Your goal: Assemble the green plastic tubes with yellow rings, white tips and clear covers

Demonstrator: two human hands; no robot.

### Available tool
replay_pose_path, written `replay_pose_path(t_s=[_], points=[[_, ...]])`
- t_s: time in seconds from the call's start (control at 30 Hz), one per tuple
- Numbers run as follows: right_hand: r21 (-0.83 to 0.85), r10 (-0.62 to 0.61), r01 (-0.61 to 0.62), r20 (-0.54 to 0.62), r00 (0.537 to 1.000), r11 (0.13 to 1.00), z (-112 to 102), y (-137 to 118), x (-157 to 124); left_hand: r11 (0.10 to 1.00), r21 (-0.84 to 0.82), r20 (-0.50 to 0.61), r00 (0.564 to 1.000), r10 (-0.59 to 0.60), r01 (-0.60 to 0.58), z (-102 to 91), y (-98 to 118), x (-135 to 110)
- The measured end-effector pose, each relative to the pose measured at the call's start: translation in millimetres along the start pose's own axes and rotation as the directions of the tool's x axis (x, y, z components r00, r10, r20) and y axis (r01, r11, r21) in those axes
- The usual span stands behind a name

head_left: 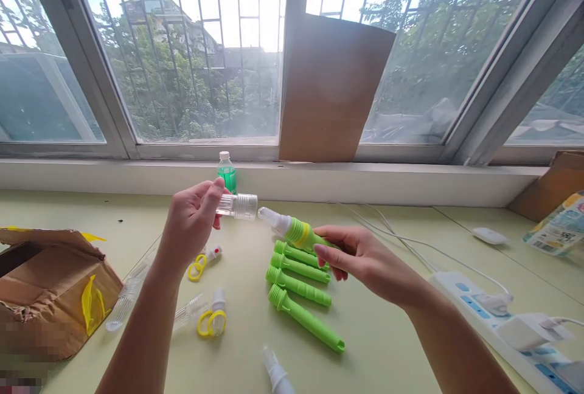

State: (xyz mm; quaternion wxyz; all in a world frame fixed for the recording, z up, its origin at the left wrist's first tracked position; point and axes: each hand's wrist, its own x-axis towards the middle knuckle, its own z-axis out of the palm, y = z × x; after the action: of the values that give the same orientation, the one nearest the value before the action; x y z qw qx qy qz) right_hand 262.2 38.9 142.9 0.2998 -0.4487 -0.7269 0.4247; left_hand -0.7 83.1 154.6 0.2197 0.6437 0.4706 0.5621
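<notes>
Green handle, white-tipped, pinched in the right grip; clear tube, just left and apart, held by the left grip's curled fingers.

Green handles, power strip and windowside table suggest a workroom.

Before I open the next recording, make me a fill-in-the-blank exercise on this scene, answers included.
The right hand holds a bright green plastic handle banded in ____.

Behind the left hand, which holds a clear ribbed plastic tube, stands a white-capped plastic bottle of ____ liquid.

Lying on the pale green table, apart from the held one, are ____ plain green plastic handles.

Missing words: yellow; green; four.
</notes>
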Motion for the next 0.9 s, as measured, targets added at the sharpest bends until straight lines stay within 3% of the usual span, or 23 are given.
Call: replay_pose_path(t_s=[0.07,0.13,0.17,0.5,0.63,0.77,0.9], points=[[-0.033,-0.001,0.001,0.004,1.000,0.999,4,-2,0,0.999,0.050,0.284,0.959,-0.019,0.005,8.2,4,-6],[-0.083,0.005,-0.004,0.006,1.000,0.997,8,-3,0,0.996,0.069,0.550,0.830,-0.087,0.058,17.8,8,-12],[-0.109,0.009,-0.009,0.004,1.000,0.994,9,-4,-1,0.994,0.082,0.598,0.794,-0.111,0.077,21.9,10,-14],[-0.290,0.012,-0.040,-0.099,0.995,0.956,12,6,-3,0.987,0.145,0.693,0.704,-0.156,0.075,22.4,8,-15],[-0.481,-0.087,-0.016,-0.190,0.978,0.877,10,8,-3,0.978,0.199,0.712,0.676,-0.192,0.069,23.1,2,-15],[-0.649,-0.273,0.054,-0.241,0.932,0.759,6,6,-3,0.979,0.196,0.711,0.679,-0.185,0.061,22.5,3,-15],[-0.711,-0.309,0.061,-0.225,0.924,0.701,2,4,-6,0.985,0.155,0.701,0.695,-0.161,0.072,19.2,6,-14]])
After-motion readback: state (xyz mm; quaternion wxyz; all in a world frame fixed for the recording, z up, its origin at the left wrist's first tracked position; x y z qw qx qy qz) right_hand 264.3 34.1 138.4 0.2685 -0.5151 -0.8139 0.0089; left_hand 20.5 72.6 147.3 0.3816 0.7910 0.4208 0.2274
